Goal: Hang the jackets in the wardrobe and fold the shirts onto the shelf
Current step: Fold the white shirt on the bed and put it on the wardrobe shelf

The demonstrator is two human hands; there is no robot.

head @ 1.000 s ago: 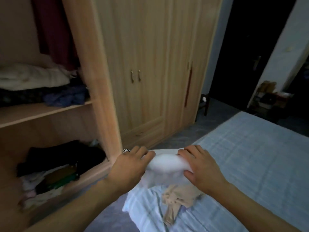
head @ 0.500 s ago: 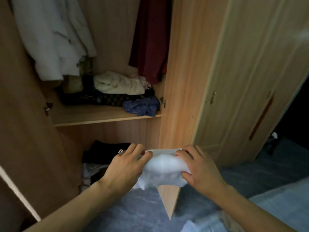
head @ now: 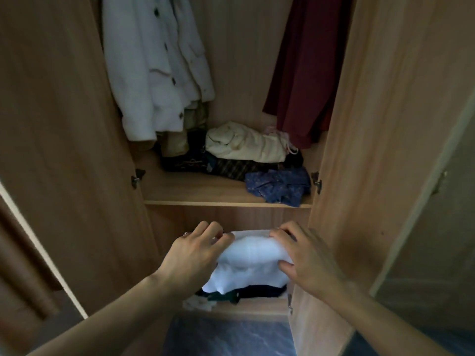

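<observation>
I hold a folded white shirt (head: 250,263) in front of the open wardrobe, below the wooden shelf (head: 195,195). My left hand (head: 194,255) grips its left end and my right hand (head: 305,258) grips its right end, fingers curled over the top. A white buttoned jacket (head: 154,73) hangs at the upper left and a dark red garment (head: 305,68) hangs at the upper right. On the shelf lie a cream bundle (head: 246,143), dark patterned clothes (head: 226,167) and a crumpled blue cloth (head: 279,186).
The open wardrobe doors stand on both sides, left door (head: 59,150) and right door (head: 385,150). Dark and white clothes (head: 231,295) lie in the bottom compartment under the shirt. The floor (head: 226,337) in front is dark blue-grey.
The view turned from the bed to face the open wardrobe. Both hands carried the folded white shirt off the bed and up to the wardrobe's lower opening.
</observation>
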